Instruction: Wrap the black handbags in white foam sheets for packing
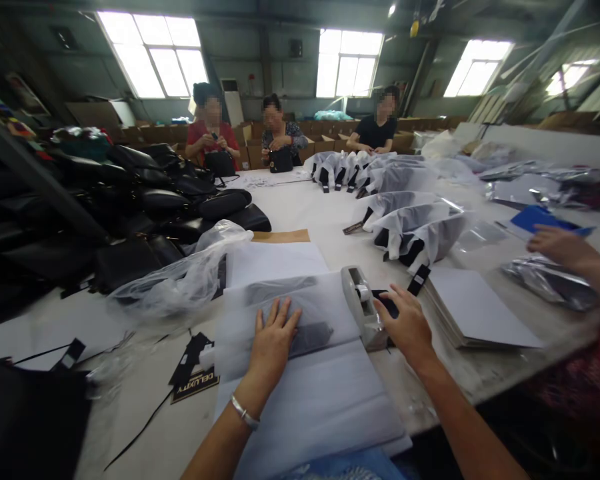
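My left hand (275, 340) lies flat, fingers stretched out, on a sheet of thin white paper (345, 327). Dark shapes show through the paper under it; what they are I cannot make out. Beside the paper stands a pale grey tape dispenser (356, 287). My right hand (407, 327) is at the dispenser's right side, fingers bent and apart, close to a dark part there. Whether it touches the dispenser is unclear. More white sheets (310, 407) lie below the wrapped paper, toward me. Black tags (193, 357) and a "DELUXITY" card (195, 385) lie left of it.
Black bags (145, 200) are heaped on the left. Bags in white wrapping (410, 220) stand beyond the dispenser. A stack of white boards (480, 307) lies at right, near another person's hand (565, 247) and a blue item (545, 219). Several people sit across the table.
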Available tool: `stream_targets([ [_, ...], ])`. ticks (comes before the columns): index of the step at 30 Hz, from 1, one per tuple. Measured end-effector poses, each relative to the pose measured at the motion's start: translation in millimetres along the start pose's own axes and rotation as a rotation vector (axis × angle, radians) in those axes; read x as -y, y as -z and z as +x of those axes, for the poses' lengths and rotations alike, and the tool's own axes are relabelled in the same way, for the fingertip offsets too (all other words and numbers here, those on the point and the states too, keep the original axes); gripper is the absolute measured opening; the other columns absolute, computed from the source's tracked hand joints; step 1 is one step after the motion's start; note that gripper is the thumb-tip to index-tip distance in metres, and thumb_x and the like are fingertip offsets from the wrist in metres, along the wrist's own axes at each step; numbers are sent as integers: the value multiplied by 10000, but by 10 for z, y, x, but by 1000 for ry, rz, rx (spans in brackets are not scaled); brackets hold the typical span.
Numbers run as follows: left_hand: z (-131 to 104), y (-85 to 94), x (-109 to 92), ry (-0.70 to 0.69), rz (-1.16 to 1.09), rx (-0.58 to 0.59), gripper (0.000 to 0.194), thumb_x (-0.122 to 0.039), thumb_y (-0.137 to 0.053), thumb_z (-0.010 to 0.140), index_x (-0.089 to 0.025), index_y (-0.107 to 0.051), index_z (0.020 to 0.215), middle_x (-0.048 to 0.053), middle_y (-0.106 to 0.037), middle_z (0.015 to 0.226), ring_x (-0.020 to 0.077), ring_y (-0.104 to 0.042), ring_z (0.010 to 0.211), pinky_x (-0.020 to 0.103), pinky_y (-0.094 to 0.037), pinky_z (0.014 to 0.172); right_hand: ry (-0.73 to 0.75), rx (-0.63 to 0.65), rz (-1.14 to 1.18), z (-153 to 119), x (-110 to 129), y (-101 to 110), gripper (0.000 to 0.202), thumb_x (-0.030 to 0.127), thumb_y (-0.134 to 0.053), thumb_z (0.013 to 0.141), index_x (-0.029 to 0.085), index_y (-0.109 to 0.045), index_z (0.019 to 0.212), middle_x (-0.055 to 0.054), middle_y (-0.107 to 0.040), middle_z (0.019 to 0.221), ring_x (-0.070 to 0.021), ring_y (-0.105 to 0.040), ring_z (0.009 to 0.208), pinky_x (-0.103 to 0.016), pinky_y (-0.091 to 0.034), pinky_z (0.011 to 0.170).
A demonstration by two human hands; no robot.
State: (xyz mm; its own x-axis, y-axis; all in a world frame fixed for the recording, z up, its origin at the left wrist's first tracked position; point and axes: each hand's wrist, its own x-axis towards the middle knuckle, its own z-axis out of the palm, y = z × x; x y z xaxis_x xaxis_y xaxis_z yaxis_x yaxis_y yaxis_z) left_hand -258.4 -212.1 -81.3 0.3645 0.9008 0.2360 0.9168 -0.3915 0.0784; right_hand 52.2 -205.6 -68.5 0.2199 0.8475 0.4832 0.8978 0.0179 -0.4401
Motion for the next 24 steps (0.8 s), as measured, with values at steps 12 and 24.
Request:
stream_targets([
  [12,-27,7,6,-23,6,-7,427,-219,-469,973,-310,-531,1386,46,-398,1551,317,-342,1440,625,-341,1098,-594,69,760,-276,109,93,362,517,-769,668,180,-788,798,-127,-564,1401,-316,-575,1225,-403,-454,1022],
  [24,-30,0,14,-34,0,-14,430,-232,-454,980,-303,-527,1398,60,-386,1553,328,-331,1444,627,-334,1098,-866,98,899,-890,127,287,480,537,-804,649,185,-772,973,-85,-742,1066,-265,-654,1051,-315,-552,796],
])
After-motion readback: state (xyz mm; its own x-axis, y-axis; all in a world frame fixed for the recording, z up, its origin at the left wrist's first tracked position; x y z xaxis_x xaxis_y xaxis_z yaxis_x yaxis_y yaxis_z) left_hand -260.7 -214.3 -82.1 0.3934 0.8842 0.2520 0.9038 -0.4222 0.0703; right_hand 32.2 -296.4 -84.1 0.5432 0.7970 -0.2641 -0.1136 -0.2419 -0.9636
